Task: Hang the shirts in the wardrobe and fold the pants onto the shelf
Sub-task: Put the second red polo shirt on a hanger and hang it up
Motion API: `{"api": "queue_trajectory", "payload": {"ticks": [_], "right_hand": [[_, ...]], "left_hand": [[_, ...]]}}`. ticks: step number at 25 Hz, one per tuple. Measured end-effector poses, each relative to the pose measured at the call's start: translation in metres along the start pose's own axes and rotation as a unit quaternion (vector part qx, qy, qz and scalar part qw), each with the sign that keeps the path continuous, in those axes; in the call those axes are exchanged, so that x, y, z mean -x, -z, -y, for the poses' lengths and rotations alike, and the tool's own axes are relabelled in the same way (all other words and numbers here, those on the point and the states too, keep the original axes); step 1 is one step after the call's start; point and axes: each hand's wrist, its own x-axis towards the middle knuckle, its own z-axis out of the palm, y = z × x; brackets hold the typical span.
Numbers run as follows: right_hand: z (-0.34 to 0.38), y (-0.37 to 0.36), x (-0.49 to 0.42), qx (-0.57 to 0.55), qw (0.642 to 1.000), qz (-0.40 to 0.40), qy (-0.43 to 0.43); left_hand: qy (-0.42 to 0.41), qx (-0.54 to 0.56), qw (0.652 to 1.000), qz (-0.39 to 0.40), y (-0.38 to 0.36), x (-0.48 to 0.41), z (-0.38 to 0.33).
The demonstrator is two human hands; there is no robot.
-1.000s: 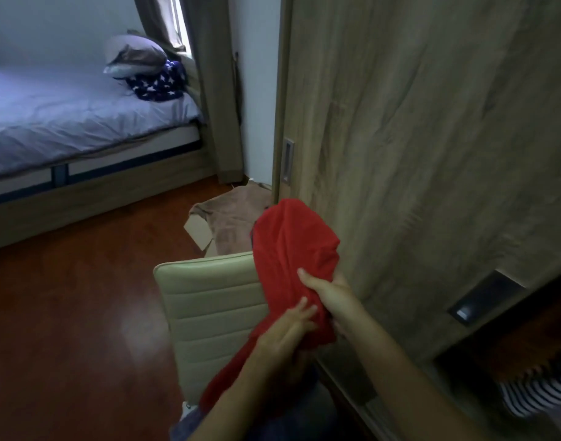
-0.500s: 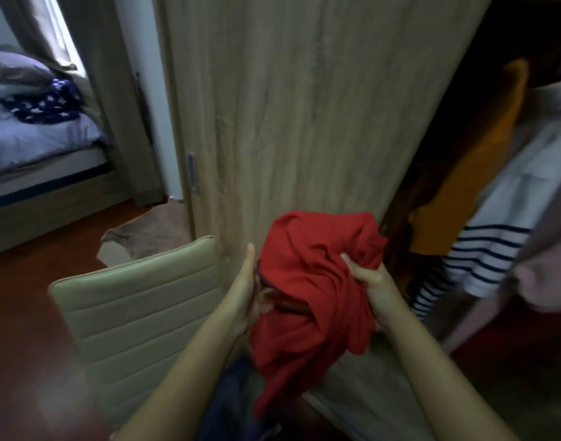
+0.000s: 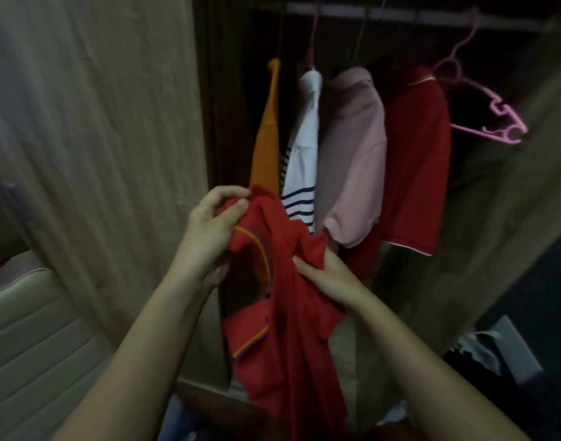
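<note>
A red polo shirt [image 3: 292, 316] with orange trim hangs down in front of the open wardrobe, held by both hands. My left hand [image 3: 212, 230] pinches its collar at the top. My right hand [image 3: 330, 275] grips a fold of the cloth a little lower and to the right. Behind them, on the rail [image 3: 400, 15], hang an orange shirt [image 3: 266, 138], a white striped shirt [image 3: 301, 160], a pink shirt [image 3: 355, 160] and another red shirt [image 3: 416, 160]. An empty pink hanger [image 3: 483, 100] hangs at the right end of the rail.
The wooden wardrobe door [image 3: 91, 138] stands close on the left. A cream padded chair back [image 3: 34, 345] is at the lower left. The other wardrobe door [image 3: 502, 218] angles in on the right, with crumpled cloth [image 3: 483, 348] on the dark floor beyond.
The view has swung right from the bed and door to the open wardrobe interior. The bunched red shirt has been opened out and hangs longer, with my left hand up at the collar.
</note>
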Motion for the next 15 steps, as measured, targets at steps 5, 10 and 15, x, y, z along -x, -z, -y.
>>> {"api": "queue_trajectory", "payload": {"ticks": [5,10,15], "right_hand": [[-0.031,0.031,0.02,0.142,0.959,-0.241,-0.041],[-0.016,0.037,0.078,0.03,0.891,-0.395,0.22],[-0.019,0.022,0.08,0.207,0.921,-0.276,0.182]], "left_hand": [[0.022,-0.028,0.999,0.02,-0.086,0.006,-0.003],[-0.014,-0.037,0.999,0.025,-0.132,0.012,0.0],[-0.035,-0.06,0.996,0.056,-0.155,0.029,-0.013]]}}
